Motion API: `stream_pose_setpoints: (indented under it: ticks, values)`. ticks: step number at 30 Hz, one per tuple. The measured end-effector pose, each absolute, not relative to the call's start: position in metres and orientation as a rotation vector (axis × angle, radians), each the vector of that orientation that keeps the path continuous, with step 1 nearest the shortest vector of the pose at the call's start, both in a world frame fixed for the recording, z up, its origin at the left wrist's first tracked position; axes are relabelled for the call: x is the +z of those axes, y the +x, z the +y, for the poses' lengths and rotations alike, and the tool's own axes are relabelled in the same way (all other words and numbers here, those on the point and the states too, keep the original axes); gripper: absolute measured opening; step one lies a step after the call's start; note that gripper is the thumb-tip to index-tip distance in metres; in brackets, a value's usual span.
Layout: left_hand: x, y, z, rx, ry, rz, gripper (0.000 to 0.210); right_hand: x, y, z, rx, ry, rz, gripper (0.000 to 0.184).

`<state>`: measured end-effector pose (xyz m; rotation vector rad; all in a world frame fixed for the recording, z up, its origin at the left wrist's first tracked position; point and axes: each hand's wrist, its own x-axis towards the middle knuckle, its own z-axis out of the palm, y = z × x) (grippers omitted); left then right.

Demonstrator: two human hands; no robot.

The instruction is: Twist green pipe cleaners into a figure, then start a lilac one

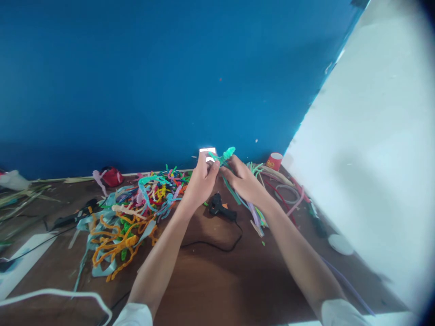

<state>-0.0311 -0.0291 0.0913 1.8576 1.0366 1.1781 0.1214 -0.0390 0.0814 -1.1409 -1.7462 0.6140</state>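
Both my hands are raised over the far middle of the table, fingers pinched on a green pipe cleaner piece (228, 154). Its upper end is a thick, coiled clump, and thinner stems run down between the hands. My left hand (201, 181) pinches it from the left with thumb and fingers. From the right, my right hand (244, 181) grips it just below the clump. A phone (207, 150) with a bright screen stands behind my left hand, partly hidden by it. Below the hands lies a black glue gun (220, 207) with its cord trailing to the left.
A tangled pile of colourful pipe cleaners (117, 244) and ribbon covers the left side. Straight pipe cleaners (254, 213) lie under my right forearm. At the right are a red paper cup (274, 161) and a white disc (340, 244). A blue wall (152, 90) rises behind.
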Motion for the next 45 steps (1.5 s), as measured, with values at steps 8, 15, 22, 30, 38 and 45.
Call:
stream_pose_setpoints:
  ticks: [8, 15, 22, 30, 38, 45]
  values:
    - [0.087, -0.028, -0.028, 1.251, 1.837, 1.012, 0.026, 0.083, 0.117, -0.046, 0.301, -1.248, -1.951, 0.011]
    - [0.089, -0.03, -0.028, 1.178, 1.952, 1.056, 0.018, 0.081, 0.114, -0.048, 0.117, -1.406, -2.052, 0.018]
    - [0.087, -0.031, -0.026, 1.108, 1.995, 1.051, 0.016, 0.085, 0.121, -0.049, -0.017, -1.517, -2.076, 0.023]
    - [0.089, -0.03, -0.028, 1.078, 1.988, 1.081, 0.016, 0.087, 0.128, -0.046, 0.03, -1.462, -2.012, 0.023]
    - [0.082, -0.029, -0.024, 1.122, 1.857, 1.083, 0.012, 0.088, 0.115, -0.052, 0.002, -1.466, -2.038, 0.028]
    - [0.082, -0.031, -0.023, 1.138, 1.865, 1.179, 0.028, 0.089, 0.115, -0.054, -0.301, -1.603, -2.055, 0.022]
